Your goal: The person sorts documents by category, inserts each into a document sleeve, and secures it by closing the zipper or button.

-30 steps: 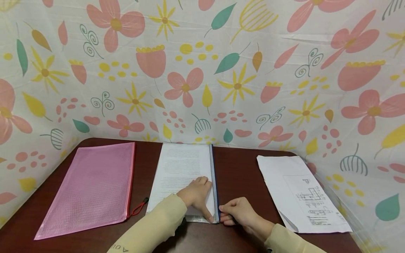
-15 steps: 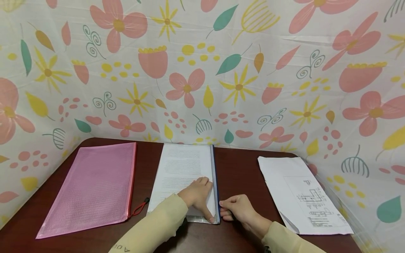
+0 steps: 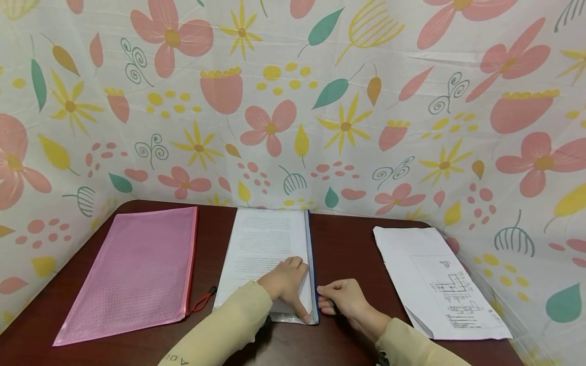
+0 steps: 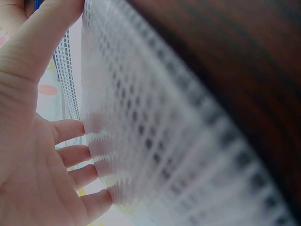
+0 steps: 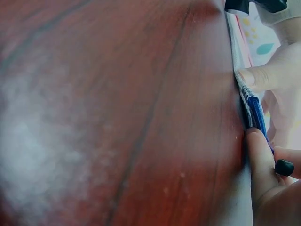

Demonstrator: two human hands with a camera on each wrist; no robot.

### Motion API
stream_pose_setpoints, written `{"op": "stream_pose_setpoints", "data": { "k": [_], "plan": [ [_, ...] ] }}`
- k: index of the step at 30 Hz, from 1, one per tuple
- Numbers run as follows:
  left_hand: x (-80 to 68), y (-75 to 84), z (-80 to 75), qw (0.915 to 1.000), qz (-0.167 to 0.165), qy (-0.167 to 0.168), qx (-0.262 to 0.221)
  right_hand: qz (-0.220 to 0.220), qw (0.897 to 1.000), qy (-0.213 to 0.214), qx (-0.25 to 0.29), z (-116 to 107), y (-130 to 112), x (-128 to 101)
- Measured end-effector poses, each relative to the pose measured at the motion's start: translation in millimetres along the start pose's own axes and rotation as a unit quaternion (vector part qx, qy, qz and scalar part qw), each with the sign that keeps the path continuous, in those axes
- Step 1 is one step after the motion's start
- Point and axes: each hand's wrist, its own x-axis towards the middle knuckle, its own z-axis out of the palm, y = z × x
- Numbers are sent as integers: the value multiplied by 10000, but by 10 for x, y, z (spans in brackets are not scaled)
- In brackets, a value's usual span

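Dark wood table (image 3: 348, 244) w/ floral sheet behind. Landmark: clear mesh pouch (image 3: 270, 244), centre of table, holding printed pages, blue zip edge (image 3: 312, 264) on its right side. Pink mesh pouch (image 3: 133, 269) lies left of it, well apart; white paper stack (image 3: 435, 279) right of it. Left hand (image 3: 286, 284) rests on pouch's near right corner, fingers spread fairly flat, pressing. Right hand (image 3: 343, 302) just right of that corner, fingers narrow, pinching the zip pull (image 5: 283, 167).
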Motion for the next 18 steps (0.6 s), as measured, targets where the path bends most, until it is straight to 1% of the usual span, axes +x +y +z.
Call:
{"op": "stream_pose_setpoints", "data": {
  "k": [11,18],
  "plan": [
    [-12,10,-11,10000,-37,-42,-32,40,9997,236,73,16,-9,64],
    [1,-6,0,10000,22,30,31,-3,9994,322,85,10,-20,115]
  ]
}}
